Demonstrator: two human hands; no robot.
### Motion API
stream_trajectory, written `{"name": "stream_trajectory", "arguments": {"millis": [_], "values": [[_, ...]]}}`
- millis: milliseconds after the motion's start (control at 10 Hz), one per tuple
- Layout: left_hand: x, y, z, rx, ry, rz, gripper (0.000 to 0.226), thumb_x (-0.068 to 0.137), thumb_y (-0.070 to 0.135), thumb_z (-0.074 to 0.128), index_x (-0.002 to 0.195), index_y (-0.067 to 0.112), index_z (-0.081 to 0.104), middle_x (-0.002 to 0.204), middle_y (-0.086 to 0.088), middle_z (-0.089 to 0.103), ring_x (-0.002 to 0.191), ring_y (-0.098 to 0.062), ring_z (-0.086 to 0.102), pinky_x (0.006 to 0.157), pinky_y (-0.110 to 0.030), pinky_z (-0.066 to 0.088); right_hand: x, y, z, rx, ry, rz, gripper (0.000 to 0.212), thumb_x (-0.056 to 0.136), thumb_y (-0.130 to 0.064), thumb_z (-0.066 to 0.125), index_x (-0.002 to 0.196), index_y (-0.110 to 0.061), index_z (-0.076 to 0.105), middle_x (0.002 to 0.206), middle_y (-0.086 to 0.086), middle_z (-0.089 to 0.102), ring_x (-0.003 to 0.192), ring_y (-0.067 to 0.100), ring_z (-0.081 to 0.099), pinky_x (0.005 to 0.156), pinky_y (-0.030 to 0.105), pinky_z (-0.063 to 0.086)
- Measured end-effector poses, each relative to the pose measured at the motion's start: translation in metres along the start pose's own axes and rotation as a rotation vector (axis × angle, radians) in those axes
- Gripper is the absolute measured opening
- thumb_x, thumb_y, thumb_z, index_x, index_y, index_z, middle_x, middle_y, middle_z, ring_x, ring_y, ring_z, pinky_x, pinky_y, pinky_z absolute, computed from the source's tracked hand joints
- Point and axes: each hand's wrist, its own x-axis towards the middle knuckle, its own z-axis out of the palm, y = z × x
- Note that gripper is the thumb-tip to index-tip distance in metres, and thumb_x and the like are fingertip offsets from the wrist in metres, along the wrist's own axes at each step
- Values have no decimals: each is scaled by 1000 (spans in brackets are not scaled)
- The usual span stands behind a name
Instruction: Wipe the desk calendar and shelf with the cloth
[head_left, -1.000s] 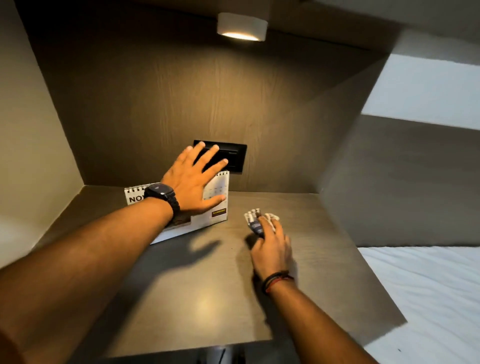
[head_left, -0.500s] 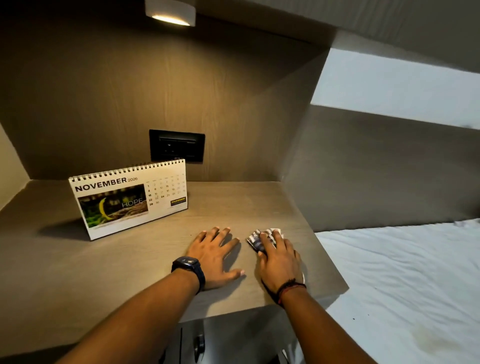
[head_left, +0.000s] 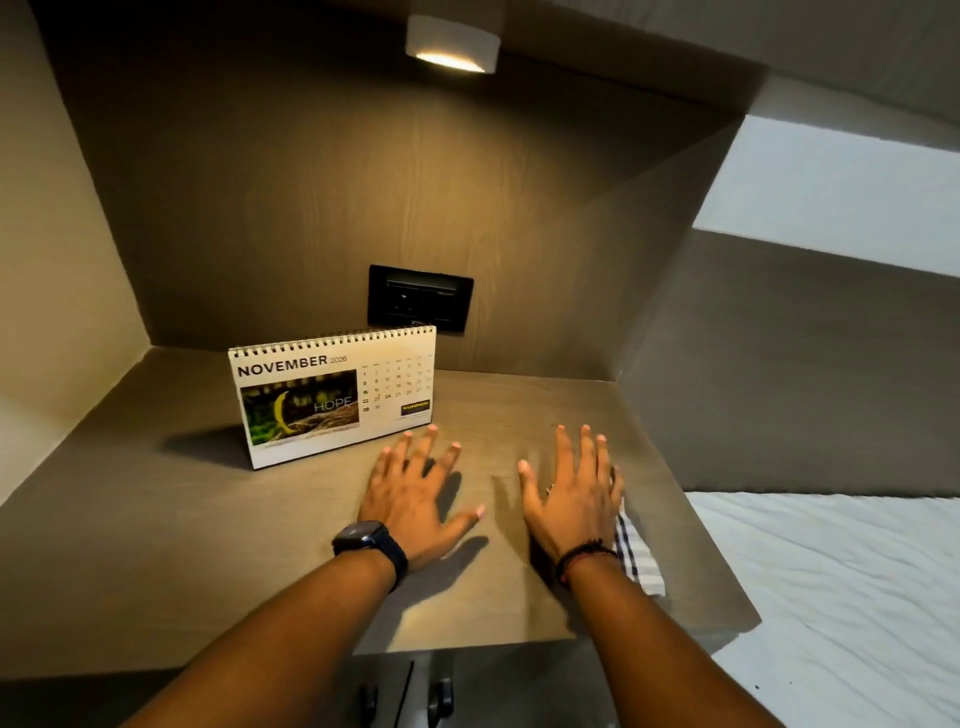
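Both hands are laid flat on the shelf (head_left: 208, 545), fingers spread, nothing gripped. The left hand (head_left: 415, 499) is set just in front of the calendar (head_left: 332, 395), which is stood upright toward the back. The cloth (head_left: 636, 558) is seen lying beside and partly under the right hand (head_left: 571, 493), near the shelf's right edge. No wiping is under way; next, the cloth must be gathered up before calendar or shelf is wiped.
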Motion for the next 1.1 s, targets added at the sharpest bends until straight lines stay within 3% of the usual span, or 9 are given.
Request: {"name": "stream_trajectory", "arguments": {"millis": [200,300,400,500,600,700,900,1000,1100], "values": [[7,-72,-55,-166,442,-364,93,72,70,44,148,22,21,159,-13,8,142,-35,7,112,-58,13,42,-110,9,660,-78,62,68,86,-47,54,141,-19,27,150,13,34,136,31,34,111,45,33],[1,-97,-73,-210,642,-472,95,72,62,51,149,16,16,158,-15,9,140,-37,11,111,-56,11,55,-151,13,803,-151,103,74,83,-53,55,143,-23,23,152,10,33,137,30,35,110,47,34],[2,-112,-80,-378,629,-635,93,80,62,50,150,18,6,158,-16,11,140,-37,16,111,-53,17,66,-177,15,921,-177,160,81,77,-62,53,142,-26,22,144,11,44,125,31,48,105,51,41],[11,-113,-83,-758,500,-668,84,86,51,56,149,21,10,151,-16,25,132,-36,34,102,-41,33,75,-188,19,1031,-198,227,65,79,-64,50,128,-25,37,119,9,61,102,25,60,85,42,49],[19,-113,-86,-828,495,-689,74,86,54,53,144,19,22,143,-12,38,121,-34,47,86,-34,39,74,-192,23,1010,-183,253,53,79,-66,47,118,-30,41,113,6,63,99,25,60,85,43,49],[32,-120,-89,-890,470,-746,74,85,60,51,140,16,26,139,-12,41,116,-35,50,82,-37,42,64,-197,29,958,-100,276,59,76,-67,46,123,-32,37,121,7,57,106,29,57,95,53,47],[55,-143,-99,-967,505,-762,60,85,57,54,120,12,38,126,-14,51,92,-25,50,71,-37,38,39,-218,40,913,-20,327,70,84,-55,48,141,-26,18,141,13,38,127,37,40,105,54,38],[54,-149,-98,-953,464,-742,63,84,59,54,122,12,38,127,-13,50,99,-29,53,72,-39,39,37,-217,40,854,-38,280,71,85,-56,45,142,-27,15,141,15,40,124,35,44,103,54,41],[50,-152,-96,-804,505,-725,90,74,74,50,139,14,29,147,-13,32,130,-37,36,98,-52,38,38,-207,39,741,52,251,77,86,-58,40,146,-25,3,155,16,20,141,36,24,115,54,25]]}}
